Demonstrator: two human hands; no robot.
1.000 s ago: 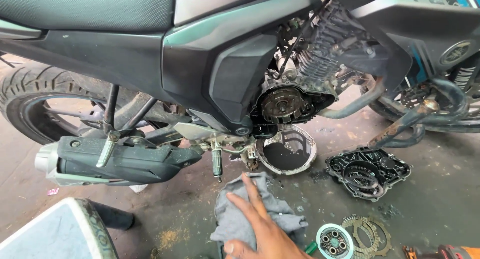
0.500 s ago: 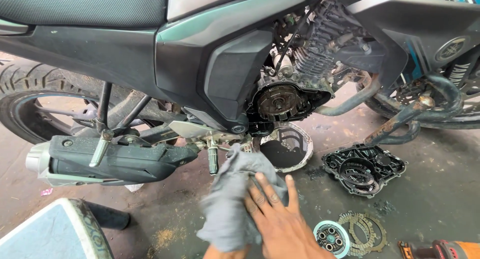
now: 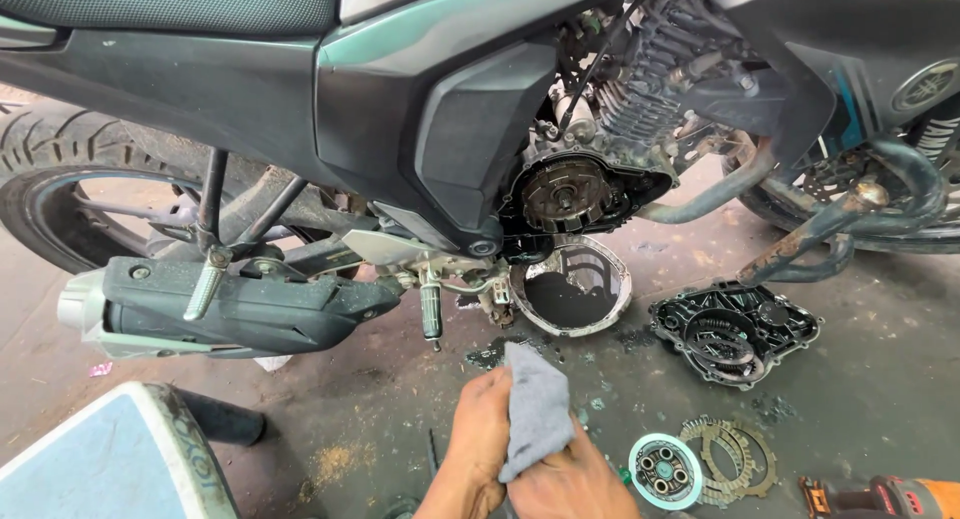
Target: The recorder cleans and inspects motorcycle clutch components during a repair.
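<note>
Drain pan (image 3: 612, 314) holds black oil (image 3: 560, 301).

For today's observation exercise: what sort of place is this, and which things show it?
Probably a motorcycle repair workshop: a motorcycle with its clutch exposed, a removed engine cover on the stained floor, and a pan of dark oil.

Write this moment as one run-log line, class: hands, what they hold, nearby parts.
left hand and right hand: both gripping grey rag | oil pan under open engine | engine cover on floor
</note>
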